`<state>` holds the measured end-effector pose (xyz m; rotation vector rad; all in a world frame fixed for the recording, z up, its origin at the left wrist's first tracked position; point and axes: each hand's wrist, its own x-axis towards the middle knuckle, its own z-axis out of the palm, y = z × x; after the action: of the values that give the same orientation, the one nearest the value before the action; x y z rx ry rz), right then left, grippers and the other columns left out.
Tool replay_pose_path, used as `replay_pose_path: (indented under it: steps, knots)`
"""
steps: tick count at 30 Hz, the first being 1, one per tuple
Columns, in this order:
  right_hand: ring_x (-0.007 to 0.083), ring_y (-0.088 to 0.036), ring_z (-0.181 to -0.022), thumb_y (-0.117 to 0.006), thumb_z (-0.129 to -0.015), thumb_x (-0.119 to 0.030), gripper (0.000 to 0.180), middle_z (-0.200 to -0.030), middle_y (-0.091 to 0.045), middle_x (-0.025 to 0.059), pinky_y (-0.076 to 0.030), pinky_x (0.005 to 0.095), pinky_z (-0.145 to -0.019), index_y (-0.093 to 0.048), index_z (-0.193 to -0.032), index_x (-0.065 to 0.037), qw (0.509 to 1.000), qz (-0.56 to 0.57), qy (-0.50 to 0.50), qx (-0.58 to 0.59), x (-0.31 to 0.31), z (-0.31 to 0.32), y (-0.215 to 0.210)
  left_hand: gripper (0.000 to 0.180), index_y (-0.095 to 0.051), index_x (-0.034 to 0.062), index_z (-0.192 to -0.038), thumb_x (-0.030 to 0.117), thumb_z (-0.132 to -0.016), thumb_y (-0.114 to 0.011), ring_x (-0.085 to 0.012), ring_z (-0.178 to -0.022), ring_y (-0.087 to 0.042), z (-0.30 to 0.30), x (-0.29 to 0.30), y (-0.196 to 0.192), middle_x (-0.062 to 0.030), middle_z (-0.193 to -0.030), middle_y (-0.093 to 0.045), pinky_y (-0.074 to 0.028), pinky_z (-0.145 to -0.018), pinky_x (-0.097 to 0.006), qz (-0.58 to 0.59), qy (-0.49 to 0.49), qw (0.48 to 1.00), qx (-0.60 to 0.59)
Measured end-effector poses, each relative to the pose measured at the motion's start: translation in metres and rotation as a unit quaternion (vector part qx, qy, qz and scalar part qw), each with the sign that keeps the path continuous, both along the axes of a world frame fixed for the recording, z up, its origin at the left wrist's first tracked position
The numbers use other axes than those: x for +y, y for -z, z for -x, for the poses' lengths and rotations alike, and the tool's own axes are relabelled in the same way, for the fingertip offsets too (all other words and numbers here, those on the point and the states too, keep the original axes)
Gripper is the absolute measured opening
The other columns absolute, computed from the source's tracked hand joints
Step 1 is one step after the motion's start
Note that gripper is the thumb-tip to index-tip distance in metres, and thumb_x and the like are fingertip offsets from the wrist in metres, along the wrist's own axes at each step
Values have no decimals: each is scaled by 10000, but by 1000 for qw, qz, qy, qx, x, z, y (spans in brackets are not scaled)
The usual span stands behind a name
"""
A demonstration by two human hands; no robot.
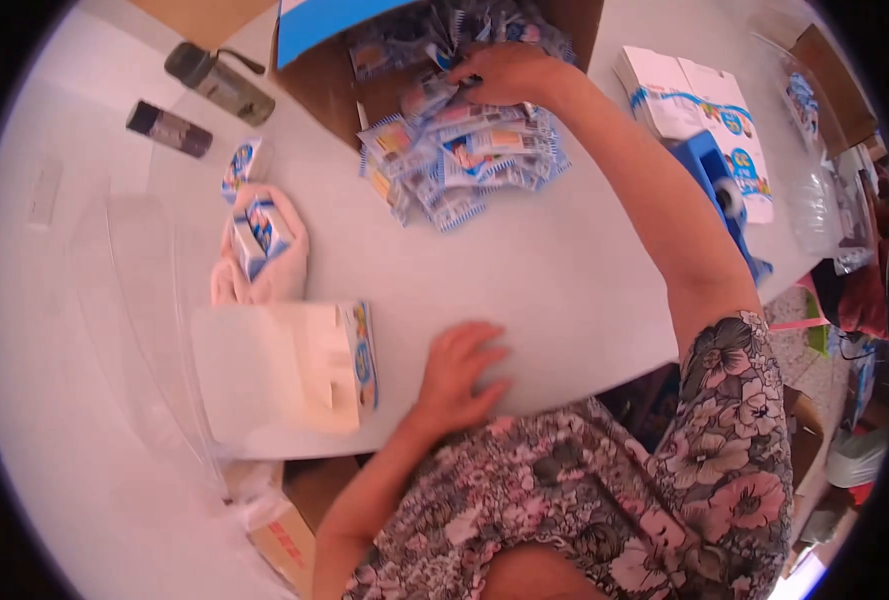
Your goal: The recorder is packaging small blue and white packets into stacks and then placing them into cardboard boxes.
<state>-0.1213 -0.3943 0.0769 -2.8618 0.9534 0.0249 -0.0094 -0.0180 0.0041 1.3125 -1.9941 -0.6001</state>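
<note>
My right hand [510, 75] reaches to the mouth of a large carton [320, 95] at the far side of the white table [565, 265]. Its fingers curl over small clear-and-blue wrapped packets [475, 155], which fill the carton and spill out in a heap on the tabletop. The fingertips are partly hidden among the packets. Near the front edge, my left hand [462, 375] rests with fingers apart and nothing in it. To its left lies a stack of flat cream cartons [310, 365] with a blue printed side.
A pink cloth [300, 245] holds a small blue-and-white box [262, 235]; another small box [242, 168] lies behind it. Two bottles, one greenish [230, 90], one dark [170, 130], stand far left. At right are white folded cartons [680, 95] and a blue tape dispenser [710, 180].
</note>
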Motion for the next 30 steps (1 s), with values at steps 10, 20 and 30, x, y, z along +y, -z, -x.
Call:
replay_pose_path:
  steps: [10,20,30]
  knots:
    - [381,-335,-1434,-724,-852,-296,613,-1584,-364,84,-259,571,-1157,-525,-1413,-150,990,78,-47,-110,260,80,63,433,-685,99,-1141,226,-747,-811,-325,-1275,-509,-10,4,7,-84,-1278,-632,-387,-1064,-458,-8,3,999,48]
    - [329,-588,-1133,-798,-774,-297,531,-1292,-625,148,-463,455,-950,-653,-1226,-57,952,27,20,-304,256,86,34,249,-706,76,-934,28,-702,-783,-297,-985,-611,-3,11,-9,-66,-1001,-679,-500,-854,-383,119,-189,974,37]
    - [298,-638,-944,-767,-769,-197,322,-1014,-694,96,-507,397,-827,-699,-1055,-66,954,-102,21,-282,237,73,21,360,-708,49,-1049,89,-706,-811,-266,-1061,-619,9,3,-27,-108,-1106,-672,-487,-876,-361,309,-329,891,-35]
